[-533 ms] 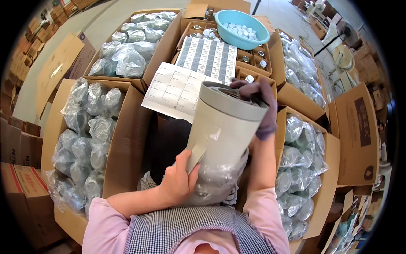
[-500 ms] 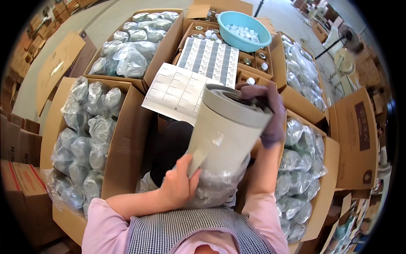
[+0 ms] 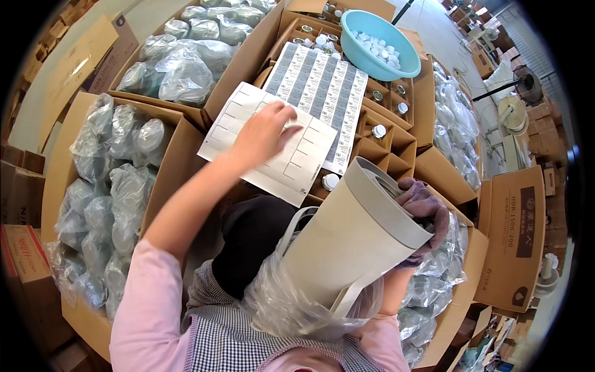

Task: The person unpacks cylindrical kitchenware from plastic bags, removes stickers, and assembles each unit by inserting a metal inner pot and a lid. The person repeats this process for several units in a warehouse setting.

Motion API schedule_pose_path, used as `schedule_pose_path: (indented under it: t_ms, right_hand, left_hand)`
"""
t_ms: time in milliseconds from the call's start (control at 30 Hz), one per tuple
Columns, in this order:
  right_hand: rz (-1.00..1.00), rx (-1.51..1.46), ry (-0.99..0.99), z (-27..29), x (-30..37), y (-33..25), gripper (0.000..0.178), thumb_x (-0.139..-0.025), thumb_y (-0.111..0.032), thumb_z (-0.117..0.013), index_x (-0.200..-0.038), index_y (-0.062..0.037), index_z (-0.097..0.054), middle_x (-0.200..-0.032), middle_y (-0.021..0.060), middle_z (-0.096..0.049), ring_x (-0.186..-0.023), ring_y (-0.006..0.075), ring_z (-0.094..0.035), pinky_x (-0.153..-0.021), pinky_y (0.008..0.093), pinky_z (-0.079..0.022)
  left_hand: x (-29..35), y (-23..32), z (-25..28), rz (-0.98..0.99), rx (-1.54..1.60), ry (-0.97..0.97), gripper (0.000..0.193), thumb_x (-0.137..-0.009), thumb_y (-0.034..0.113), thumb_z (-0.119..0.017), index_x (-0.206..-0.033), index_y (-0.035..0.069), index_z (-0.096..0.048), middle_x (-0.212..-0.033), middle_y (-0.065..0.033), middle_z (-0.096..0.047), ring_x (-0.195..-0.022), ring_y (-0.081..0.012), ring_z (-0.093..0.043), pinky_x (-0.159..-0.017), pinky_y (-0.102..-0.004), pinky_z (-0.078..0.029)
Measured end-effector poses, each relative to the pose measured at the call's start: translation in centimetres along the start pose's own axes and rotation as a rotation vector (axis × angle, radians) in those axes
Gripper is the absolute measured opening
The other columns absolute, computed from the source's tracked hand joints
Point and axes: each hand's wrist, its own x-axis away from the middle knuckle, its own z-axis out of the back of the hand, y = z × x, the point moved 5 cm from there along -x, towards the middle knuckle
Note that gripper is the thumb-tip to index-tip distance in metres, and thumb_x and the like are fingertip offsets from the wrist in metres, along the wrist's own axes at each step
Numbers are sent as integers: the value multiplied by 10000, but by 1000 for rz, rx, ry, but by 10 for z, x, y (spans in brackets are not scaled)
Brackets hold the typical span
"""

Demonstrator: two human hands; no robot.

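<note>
A large beige cylindrical container [image 3: 347, 229] with a grey rim leans tilted across my lap. Clear plastic film [image 3: 279, 301] bunches around its lower part, and a pale strap-like handle [image 3: 350, 294] shows at its side. My right hand [image 3: 424, 211], in a purple glove, grips the container at its rim; some of its fingers are hidden inside the mouth. My bare left hand [image 3: 266, 136] is over a white sheet of labels [image 3: 297, 158], its fingers bent, with thumb and forefinger apart. Beneath that sheet lies a grey-and-white printed sheet [image 3: 328, 87].
Open cartons of plastic-wrapped items stand to the left [image 3: 164, 180] and right [image 3: 468, 273]. Ahead, a divided carton [image 3: 396, 146] holds capped bottles. On it rests a light-blue basin [image 3: 347, 46] of small white caps. A black pole [image 3: 496, 92] rises at the far right.
My left hand has let go of the container's side and moved up to the label sheet. The container has shifted down and right, still in my right hand.
</note>
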Motion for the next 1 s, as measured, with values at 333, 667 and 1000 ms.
schedule_pose_path:
  t_ms: [333, 667, 1000]
  right_hand:
    - [-622, -165, 414, 43, -7, 95, 442, -981, -415, -498, -1129, -25, -646, -1077, 155, -666, -1011, 255, -647, -930, 382, -511]
    - [-1058, 582, -415, 17, 14, 305, 277, -764, -108, -752, -1016, -12, -689, -897, 135, -713, -758, 196, -670, -689, 293, -528]
    - [-858, 896, -634, 26, 9, 269, 547, -900, -438, -623, -1304, -76, -558, -1121, 172, -630, -1011, 297, -649, -902, 355, -516]
  left_hand:
    - [-86, -198, -51, 797, -636, -209, 664, -827, 612, -652, -1157, 37, -613, -1355, -199, -502, -1250, -369, -487, -987, -499, -418]
    - [-73, -225, -22, 545, -234, -430, 427, -715, 291, -866, -964, -16, -707, -914, -230, -695, -878, -324, -696, -772, -361, -561]
    - [-42, -202, -8, 695, 424, -507, 214, -907, 291, -712, -915, 77, -712, -697, 26, -614, -610, -61, -548, -563, -221, -452]
